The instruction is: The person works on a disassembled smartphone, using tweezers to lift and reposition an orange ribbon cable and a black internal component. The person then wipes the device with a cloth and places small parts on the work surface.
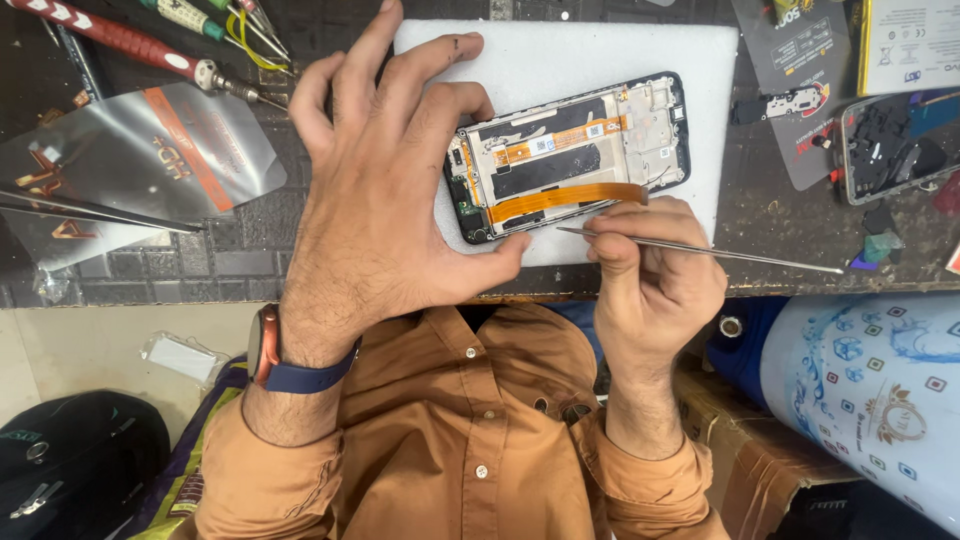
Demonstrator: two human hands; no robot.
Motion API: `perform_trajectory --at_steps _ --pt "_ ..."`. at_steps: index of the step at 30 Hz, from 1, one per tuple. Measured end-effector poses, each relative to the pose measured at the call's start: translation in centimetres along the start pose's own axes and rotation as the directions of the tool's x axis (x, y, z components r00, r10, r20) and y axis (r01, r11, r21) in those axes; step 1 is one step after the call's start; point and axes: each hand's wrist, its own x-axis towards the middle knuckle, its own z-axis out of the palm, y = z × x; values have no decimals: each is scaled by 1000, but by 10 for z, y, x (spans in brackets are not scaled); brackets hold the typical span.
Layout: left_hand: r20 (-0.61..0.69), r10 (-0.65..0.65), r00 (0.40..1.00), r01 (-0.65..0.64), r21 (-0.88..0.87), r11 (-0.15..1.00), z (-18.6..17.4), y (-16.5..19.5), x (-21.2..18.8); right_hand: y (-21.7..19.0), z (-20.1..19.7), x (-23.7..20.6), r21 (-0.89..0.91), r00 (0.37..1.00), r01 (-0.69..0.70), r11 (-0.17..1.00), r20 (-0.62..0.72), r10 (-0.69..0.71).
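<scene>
While left hand (385,190) spreads open beside opened phone (570,155), right (650,275) apparently pinches tweezers (700,248).

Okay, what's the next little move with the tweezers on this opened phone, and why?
Probably ease the tweezers tip under the orange flex cable. The right hand holds them just below that cable, and the left hand already steadies the opened phone on the white pad.

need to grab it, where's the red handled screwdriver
In the head view the red-handled screwdriver lies at the top left of the bench, above the silver foil bag, left of the left hand.
</scene>
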Motion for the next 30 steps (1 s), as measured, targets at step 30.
perform_trajectory --at_steps 30 --pt "-14 -2 1000 2 9 1000 1 0 -2 -4 4 5 -264 992 123 957 16 -123"
